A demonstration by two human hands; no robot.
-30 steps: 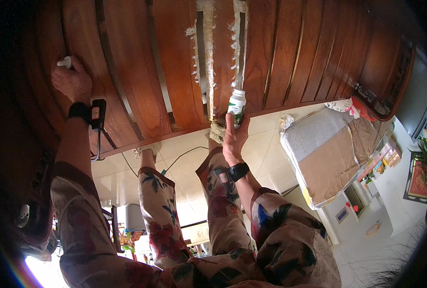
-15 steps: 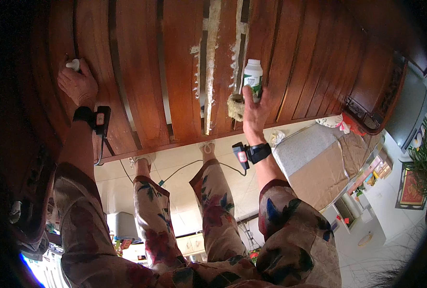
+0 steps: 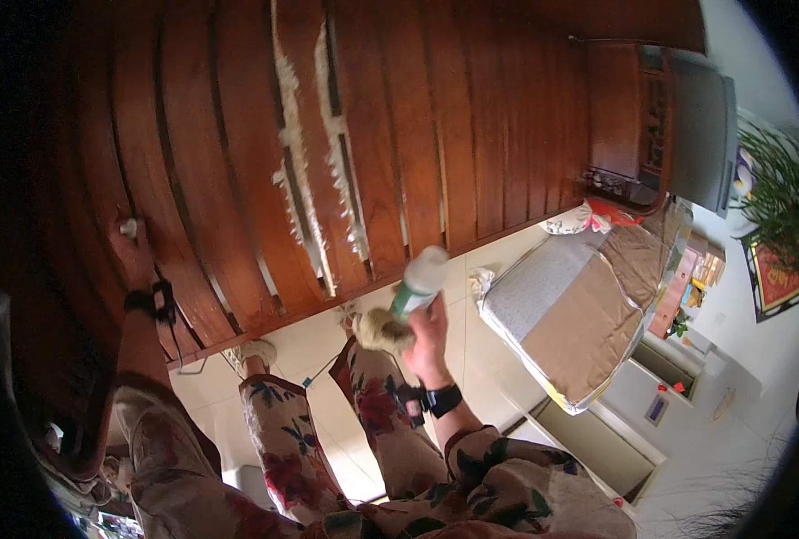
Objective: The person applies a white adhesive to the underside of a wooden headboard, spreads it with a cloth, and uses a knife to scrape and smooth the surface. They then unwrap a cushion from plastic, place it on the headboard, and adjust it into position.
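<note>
My left hand (image 3: 132,253), fingers curled round a small white cap-like object (image 3: 131,227), rests on the reddish-brown slatted wooden seat (image 3: 197,180) at the left. My right hand (image 3: 426,341) grips a white bottle with a green label (image 3: 422,278), tilted and blurred, together with a pale yellowish, fluffy pad or cloth (image 3: 383,331), just beyond the seat's near edge. Two middle slats carry ragged white and cream patches (image 3: 296,207) along their gaps.
Below the seat are my legs and feet on a tiled floor (image 3: 345,431), with a cable. To the right are a padded mat (image 3: 570,341), open drawers (image 3: 588,440), a grey screen (image 3: 696,135), a plant (image 3: 768,171) and stacked boxes. A dark carved armrest stands at lower left.
My right hand has come back from over the slats to beyond the near edge, bottle and pad still held. The view has turned, and my left hand appears lower, still on the seat.
</note>
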